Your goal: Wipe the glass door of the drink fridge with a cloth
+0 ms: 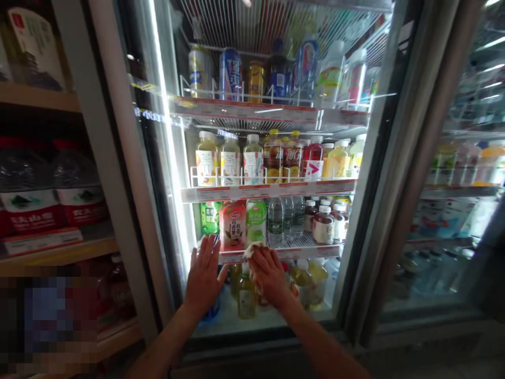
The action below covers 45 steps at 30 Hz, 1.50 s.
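My left hand [205, 276] lies flat with its fingers stretched upward, apparently resting on the glass door [232, 329] of a lit drinks fridge. To its right, my right hand [270, 273] presses a pale crumpled cloth [254, 247] against the same glass, fingers bent over it. Behind the glass, between the hands, stand a red drink bottle [232, 226] and a green-labelled bottle [256, 221]. Below them a yellowish bottle [246, 297] is partly covered by my right hand. Most of the cloth is hidden under my fingers.
Fridge shelves [272, 192] hold rows of bottles and cans. The metal door frame [402, 158] runs down the right, with another glass-fronted fridge [445, 210] beyond. On the left, a wooden shelf [94, 247] carries packs of red-labelled water bottles [82, 202].
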Motion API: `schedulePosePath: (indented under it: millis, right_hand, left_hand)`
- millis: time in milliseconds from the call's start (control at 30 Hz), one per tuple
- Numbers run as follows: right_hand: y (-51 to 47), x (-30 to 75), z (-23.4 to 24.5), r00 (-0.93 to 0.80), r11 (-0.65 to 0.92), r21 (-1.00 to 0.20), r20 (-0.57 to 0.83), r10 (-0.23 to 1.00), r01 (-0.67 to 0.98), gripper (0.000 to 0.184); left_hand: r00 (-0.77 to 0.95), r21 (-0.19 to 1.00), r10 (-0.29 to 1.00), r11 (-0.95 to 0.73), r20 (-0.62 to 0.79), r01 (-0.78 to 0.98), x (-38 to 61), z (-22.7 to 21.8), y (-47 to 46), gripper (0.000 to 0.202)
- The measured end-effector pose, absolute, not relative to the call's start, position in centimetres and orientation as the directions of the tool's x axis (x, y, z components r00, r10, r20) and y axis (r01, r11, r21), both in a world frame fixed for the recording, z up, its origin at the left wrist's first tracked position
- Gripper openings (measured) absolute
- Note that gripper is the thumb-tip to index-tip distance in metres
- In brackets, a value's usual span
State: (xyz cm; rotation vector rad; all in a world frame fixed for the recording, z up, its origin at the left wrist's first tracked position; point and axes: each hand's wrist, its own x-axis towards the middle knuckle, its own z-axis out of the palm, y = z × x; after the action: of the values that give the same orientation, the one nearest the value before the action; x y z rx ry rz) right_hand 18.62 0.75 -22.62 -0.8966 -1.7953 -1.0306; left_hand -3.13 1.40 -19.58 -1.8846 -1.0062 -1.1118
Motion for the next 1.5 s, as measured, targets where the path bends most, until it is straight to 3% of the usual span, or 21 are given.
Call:
schedulePosePath:
  millis: [67, 200, 267, 333, 400, 467, 533, 633, 700, 767, 867, 933, 1000, 1067, 1133, 1200, 1300, 1367, 1433, 1500]
  right_hand:
    - [0.4, 23.0, -22.9, -0.296, 0.348, 0.226, 0.941, 0.163, 0.91, 0.047]
    - [0.2, 30.7, -22.5, 0.237, 0.124, -0.242, 0.97, 0.054, 0.962, 0.054]
    - [0.5, 29.7, -22.3, 0.308, 0.138, -0.312, 0.95, 0.051, 0.94, 0.056]
    - [0.8, 26.2, -22.3, 0.145, 0.237, -0.17, 0.982, 0.119, 0.956, 0.059]
    - [0.9, 23.2, -22.4, -0.137, 0.356, 0.063, 0.973, 0.187, 0.932, 0.058]
    - [0.7, 23.0, -22.2, -0.295, 0.415, 0.197, 0.937, 0.186, 0.888, 0.056]
    - [0.6, 25.4, -21.7, -0.205, 0.362, 0.142, 0.968, 0.143, 0.921, 0.054]
    - [0.7, 29.0, -20.4, 0.153, 0.215, -0.158, 0.987, 0.037, 0.964, 0.056]
    - [0.9, 28.2, -20.0, 0.202, 0.208, -0.201, 0.979, 0.018, 0.957, 0.057]
    - [0.9, 25.1, -20.4, -0.003, 0.278, -0.018, 0.997, 0.073, 0.96, 0.057]
    - [0.5, 21.3, -21.5, -0.412, 0.41, 0.318, 0.897, 0.163, 0.855, 0.05]
    - [0.2, 22.4, -21.4, -0.47, 0.429, 0.358, 0.863, 0.188, 0.829, 0.048]
    - [0.0, 25.9, -20.4, -0.288, 0.353, 0.214, 0.942, 0.172, 0.911, 0.049]
    - [0.1, 29.7, -19.3, 0.068, 0.209, -0.084, 0.994, 0.085, 0.974, 0.053]
    - [0.3, 31.4, -19.1, 0.266, 0.127, -0.263, 0.964, -0.01, 0.956, 0.056]
    - [0.2, 30.2, -20.1, 0.191, 0.149, -0.192, 0.981, 0.023, 0.97, 0.058]
    - [-0.1, 25.7, -21.6, -0.262, 0.333, 0.192, 0.949, 0.178, 0.923, 0.06]
    - [-0.3, 23.7, -20.6, -0.475, 0.419, 0.372, 0.863, 0.171, 0.828, 0.058]
    - [0.2, 23.2, -17.8, -0.47, 0.407, 0.396, 0.877, 0.097, 0.823, 0.059]
    - [1.3, 23.3, -14.7, -0.273, 0.342, 0.256, 0.962, 0.001, 0.904, 0.06]
  left_hand:
    - [0.323, -0.19, 0.258, -0.433, 0.91, 0.881, -3.0, -19.7, 1.5, 0.073]
    - [0.279, -0.141, 0.276, -0.431, 0.92, 0.891, -2.2, -20.3, 1.7, 0.076]
    - [0.22, -0.08, 0.293, -0.423, 0.93, 0.903, -1.4, -20.6, 1.7, 0.079]
    - [0.167, -0.023, 0.316, -0.412, 0.934, 0.911, -0.5, -20.7, 1.7, 0.082]
    - [0.142, 0.005, 0.333, -0.403, 0.932, 0.915, -0.1, -20.6, 1.6, 0.082]
    - [0.142, 0.006, 0.341, -0.399, 0.929, 0.917, -0.1, -20.5, 1.5, 0.082]
    - [0.158, -0.009, 0.334, -0.405, 0.929, 0.914, -0.2, -20.5, 1.4, 0.081]
    - [0.172, -0.024, 0.325, -0.413, 0.93, 0.91, -0.2, -20.7, 1.4, 0.082]
    - [0.161, -0.015, 0.327, -0.408, 0.931, 0.913, 0.0, -20.9, 1.6, 0.083]
    - [0.153, -0.013, 0.323, -0.398, 0.934, 0.917, 0.1, -21.1, 1.7, 0.084]
    - [0.166, -0.037, 0.31, -0.384, 0.936, 0.923, 0.0, -21.2, 1.8, 0.083]
    - [0.178, -0.055, 0.298, -0.379, 0.938, 0.924, -0.2, -21.1, 1.6, 0.082]
    - [0.193, -0.071, 0.292, -0.38, 0.937, 0.922, -0.4, -21.1, 1.5, 0.081]
    - [0.201, -0.079, 0.283, -0.388, 0.938, 0.918, -0.5, -21.2, 1.5, 0.08]
    - [0.194, -0.07, 0.282, -0.396, 0.94, 0.916, -0.4, -21.4, 1.6, 0.08]
    - [0.185, -0.058, 0.291, -0.395, 0.939, 0.917, -0.3, -21.6, 1.8, 0.079]
    - [0.187, -0.059, 0.31, -0.379, 0.932, 0.923, -0.3, -21.9, 1.8, 0.079]
    - [0.196, -0.065, 0.33, -0.369, 0.923, 0.927, -0.5, -21.9, 1.5, 0.078]
    - [0.218, -0.077, 0.356, -0.372, 0.909, 0.925, -0.8, -21.9, 1.1, 0.077]
    - [0.237, -0.084, 0.376, -0.382, 0.896, 0.92, -1.0, -21.9, 0.8, 0.076]
